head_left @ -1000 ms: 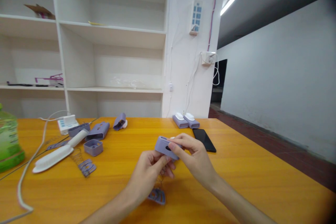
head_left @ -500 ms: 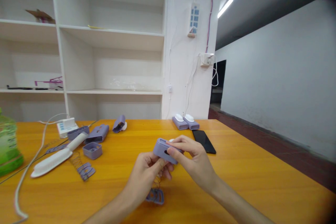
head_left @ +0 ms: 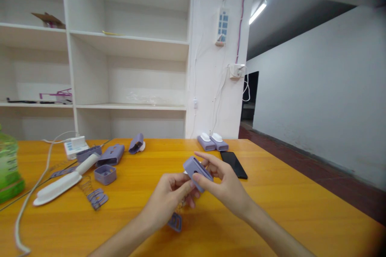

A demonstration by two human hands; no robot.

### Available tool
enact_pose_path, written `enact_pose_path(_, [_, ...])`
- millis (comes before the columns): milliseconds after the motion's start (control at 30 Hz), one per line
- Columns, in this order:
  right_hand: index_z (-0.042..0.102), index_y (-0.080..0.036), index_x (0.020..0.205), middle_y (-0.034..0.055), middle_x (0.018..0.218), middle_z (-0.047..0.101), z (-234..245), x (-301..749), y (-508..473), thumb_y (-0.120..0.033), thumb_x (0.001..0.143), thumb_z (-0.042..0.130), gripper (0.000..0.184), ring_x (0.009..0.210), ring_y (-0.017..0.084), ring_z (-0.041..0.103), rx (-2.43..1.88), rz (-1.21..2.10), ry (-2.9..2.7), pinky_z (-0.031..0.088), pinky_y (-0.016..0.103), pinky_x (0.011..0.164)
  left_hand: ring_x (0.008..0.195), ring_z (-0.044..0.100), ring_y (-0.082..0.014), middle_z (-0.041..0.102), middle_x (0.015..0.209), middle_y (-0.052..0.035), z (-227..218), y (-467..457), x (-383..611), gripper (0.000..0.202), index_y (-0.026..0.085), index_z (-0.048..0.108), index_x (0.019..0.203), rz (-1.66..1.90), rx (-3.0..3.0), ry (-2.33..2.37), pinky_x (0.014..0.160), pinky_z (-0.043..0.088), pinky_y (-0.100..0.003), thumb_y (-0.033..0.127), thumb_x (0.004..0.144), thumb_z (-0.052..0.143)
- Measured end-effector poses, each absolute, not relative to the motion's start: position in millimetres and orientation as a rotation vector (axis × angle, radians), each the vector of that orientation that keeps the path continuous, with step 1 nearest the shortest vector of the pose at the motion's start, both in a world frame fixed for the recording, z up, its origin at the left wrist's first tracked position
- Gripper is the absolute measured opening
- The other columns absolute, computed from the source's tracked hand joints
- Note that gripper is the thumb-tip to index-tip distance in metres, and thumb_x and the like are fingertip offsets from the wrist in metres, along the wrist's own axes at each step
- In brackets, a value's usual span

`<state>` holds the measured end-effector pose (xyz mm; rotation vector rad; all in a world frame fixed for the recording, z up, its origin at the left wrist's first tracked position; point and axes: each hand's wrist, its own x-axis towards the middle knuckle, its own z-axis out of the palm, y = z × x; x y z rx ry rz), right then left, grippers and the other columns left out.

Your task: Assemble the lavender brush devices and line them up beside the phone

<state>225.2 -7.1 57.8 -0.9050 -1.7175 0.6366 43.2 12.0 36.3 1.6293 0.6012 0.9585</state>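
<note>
Over the front middle of the table, my right hand (head_left: 224, 180) grips a purple plastic case (head_left: 199, 174) with a dark opening in its side, thumb in front and fingers at the back. At its lower left is my left hand (head_left: 169, 194), thumb and fingers closed against the case. A thin coil spring (head_left: 181, 205) shows below the left fingers, with a purple slotted plate (head_left: 175, 222) at its lower end. How the left fingers hold the spring is hidden. A bit of white shows at the case's left edge.
On the left lie a white long-handled tool (head_left: 58, 186), an open purple box (head_left: 105, 174), another spring with plate (head_left: 97, 198), purple cases (head_left: 111, 155), a power strip (head_left: 73, 148) and its cable. A black phone (head_left: 234, 164) and two white-topped purple cases (head_left: 212, 143) sit behind my right hand.
The purple case has turned in my hands and shifted slightly right, showing more of its open end. The hanging plate has swung a little left and tilted.
</note>
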Motion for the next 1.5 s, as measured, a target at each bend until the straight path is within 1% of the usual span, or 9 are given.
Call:
enact_pose_path(67, [0.050, -0.024, 0.143, -0.0005, 0.087, 0.064, 62.6, 230.7, -5.0, -0.037, 0.088, 0.071, 0.060, 0.067, 0.013, 0.060, -0.892, 0.755, -1.681, 0.049, 0.024, 0.058, 0.060, 0.064, -0.0151, 0.073, 0.076, -0.0078, 39.2, 14.2, 40.9, 0.046, 0.012, 0.074, 0.083, 0.923, 1.680, 0.649, 0.062, 0.047, -0.026, 0.055, 0.090, 0.060])
enact_pose_path(233, [0.064, -0.015, 0.125, -0.0017, 0.064, 0.059, 76.9, 271.4, 10.6, -0.051, 0.085, 0.067, 0.054, 0.047, 0.011, 0.052, -1.046, 0.730, -1.430, 0.041, 0.021, 0.040, 0.079, 0.066, -0.0220, 0.074, 0.082, -0.0073, 41.1, 21.3, 27.7, 0.049, 0.016, 0.074, 0.087, 1.149, 1.974, 0.940, 0.073, 0.048, -0.030, 0.054, 0.098, 0.046])
enact_pose_path(333, [0.067, -0.014, 0.119, 0.0009, 0.062, 0.062, 79.0, 304.0, 23.3, -0.053, 0.081, 0.069, 0.054, 0.046, 0.015, 0.056, -1.118, 0.705, -1.255, 0.040, 0.022, 0.036, 0.102, 0.063, -0.0274, 0.072, 0.107, -0.0090, 32.6, 24.3, 22.5, 0.040, 0.020, 0.072, 0.105, 1.231, 2.252, 1.094, 0.092, 0.046, -0.036, 0.053, 0.094, 0.054])
enact_pose_path(467, [0.069, -0.014, 0.106, 0.0034, 0.066, 0.064, 74.1, 334.6, 38.5, -0.052, 0.080, 0.069, 0.046, 0.047, 0.016, 0.061, -1.184, 0.707, -1.135, 0.041, 0.022, 0.037, 0.130, 0.048, -0.0375, 0.056, 0.141, -0.0139, 11.8, 29.0, 26.0, 0.075, 0.023, 0.053, 0.138, 1.039, 2.409, 1.284, 0.110, 0.035, -0.047, 0.055, 0.074, 0.075])
enact_pose_path(633, [0.065, -0.015, 0.102, 0.0014, 0.062, 0.061, 60.5, 350.0, 58.7, -0.047, 0.084, 0.062, 0.036, 0.043, 0.015, 0.061, -1.246, 0.766, -1.124, 0.038, 0.021, 0.035, 0.127, 0.052, -0.0309, 0.058, 0.137, -0.0111, 10.1, 45.4, 8.7, 0.067, 0.022, 0.048, 0.138, 0.834, 2.329, 1.137, 0.110, 0.037, -0.040, 0.034, 0.077, 0.071])
enact_pose_path(767, [0.061, -0.017, 0.099, -0.0016, 0.058, 0.057, 41.3, 344.0, 72.8, -0.043, 0.089, 0.054, 0.029, 0.040, 0.014, 0.060, -1.306, 0.856, -1.141, 0.036, 0.019, 0.032, 0.127, 0.053, -0.0308, 0.055, 0.141, -0.0097, 19.5, 62.1, -25.7, 0.078, 0.022, 0.044, 0.142, 0.726, 2.258, 1.077, 0.111, 0.038, -0.040, 0.025, 0.069, 0.073])
enact_pose_path(1000, [0.054, -0.020, 0.118, -0.0024, 0.061, 0.058, 20.6, 319.1, 76.9, -0.033, 0.093, 0.047, 0.029, 0.036, 0.014, 0.058, -1.423, 0.958, -1.154, 0.039, 0.019, 0.029, 0.130, 0.049, -0.0377, 0.053, 0.143, -0.0146, 9.4, 66.7, -19.9, 0.102, 0.024, 0.040, 0.149, 0.832, 2.327, 1.185, 0.112, 0.036, -0.049, 0.050, 0.062, 0.085])
enact_pose_path(1233, [0.049, -0.023, 0.127, -0.0012, 0.064, 0.059, 31.8, 323.6, 70.0, -0.032, 0.097, 0.039, 0.033, 0.037, 0.013, 0.057, -1.481, 0.968, -1.095, 0.040, 0.019, 0.030, 0.111, 0.059, -0.0284, 0.063, 0.120, -0.0065, 10.7, 69.0, -14.9, 0.071, 0.021, 0.050, 0.127, 0.972, 2.196, 1.018, 0.098, 0.046, -0.038, 0.040, 0.067, 0.083])
enact_pose_path(1500, [0.051, -0.022, 0.125, -0.0022, 0.063, 0.056, 27.5, 317.8, 73.0, -0.033, 0.095, 0.041, 0.034, 0.038, 0.014, 0.057, -1.463, 0.962, -1.072, 0.042, 0.020, 0.031, 0.109, 0.060, -0.0284, 0.065, 0.118, -0.0054, 9.3, 67.8, -15.4, 0.068, 0.021, 0.051, 0.123, 1.014, 2.105, 1.000, 0.096, 0.046, -0.036, 0.039, 0.067, 0.084])
